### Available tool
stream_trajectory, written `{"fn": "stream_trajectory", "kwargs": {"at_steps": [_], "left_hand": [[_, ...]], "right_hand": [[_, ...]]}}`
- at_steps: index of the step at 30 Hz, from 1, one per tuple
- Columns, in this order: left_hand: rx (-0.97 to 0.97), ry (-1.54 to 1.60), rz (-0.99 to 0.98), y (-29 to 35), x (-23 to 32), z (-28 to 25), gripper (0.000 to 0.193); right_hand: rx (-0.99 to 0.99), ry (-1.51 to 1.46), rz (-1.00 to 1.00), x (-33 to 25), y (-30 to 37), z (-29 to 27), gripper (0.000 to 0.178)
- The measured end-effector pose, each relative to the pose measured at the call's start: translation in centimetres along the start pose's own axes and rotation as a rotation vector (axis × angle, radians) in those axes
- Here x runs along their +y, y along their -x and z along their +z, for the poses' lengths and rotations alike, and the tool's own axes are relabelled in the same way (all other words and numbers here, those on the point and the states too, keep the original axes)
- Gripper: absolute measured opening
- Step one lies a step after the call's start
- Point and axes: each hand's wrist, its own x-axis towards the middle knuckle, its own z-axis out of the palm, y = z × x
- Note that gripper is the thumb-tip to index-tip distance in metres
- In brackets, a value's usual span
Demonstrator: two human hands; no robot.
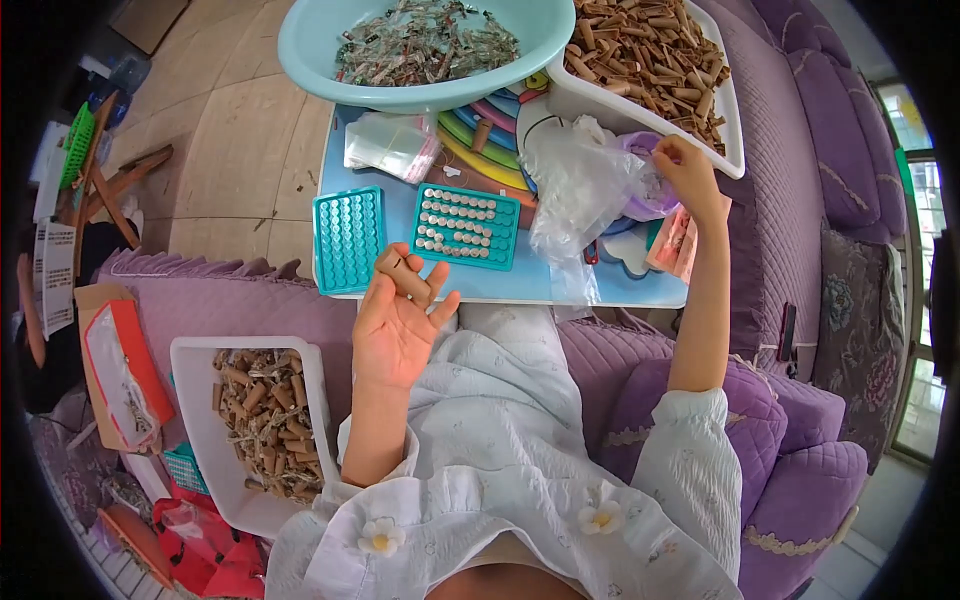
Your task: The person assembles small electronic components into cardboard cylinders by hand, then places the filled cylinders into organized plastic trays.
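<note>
My left hand [393, 335] is raised palm up above the front of the small table. Its fingers and thumb hold a short brown cardboard tube [404, 276]. My right hand [688, 172] is over the rim of a purple bowl [637, 148] at the table's right, fingertips bent together at its inside; what they pinch, if anything, is too small to tell. Clear plastic film [575, 190] lies against the bowl. Beyond my left hand is a teal tray [508, 222] with rows of small round pale pieces. Left of it lies a second teal tray [348, 240] with round hollows.
A light blue basin [300, 50] of small wrapped pieces overhangs the table's far edge. Right of it, a white bin [735, 110] holds many brown tubes. Clear bags [392, 140] lie at the table's back left. Another white bin [185, 400] of tubes stands by my left side.
</note>
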Motion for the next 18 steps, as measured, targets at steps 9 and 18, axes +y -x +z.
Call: {"fn": "stream_trajectory", "kwargs": {"at_steps": [9, 18], "left_hand": [[0.082, 0.188, -0.2, -0.2, -0.9, 1.2, 0.03], [0.077, 0.044, -0.307, 1.4, -1.4, 4.1, 0.037]], "right_hand": [[0.151, -0.69, 0.25, -7.2, 3.4, -1.2, 0.008], [-0.345, -0.827, -0.039, -19.4, 8.9, 3.8, 0.005]]}}
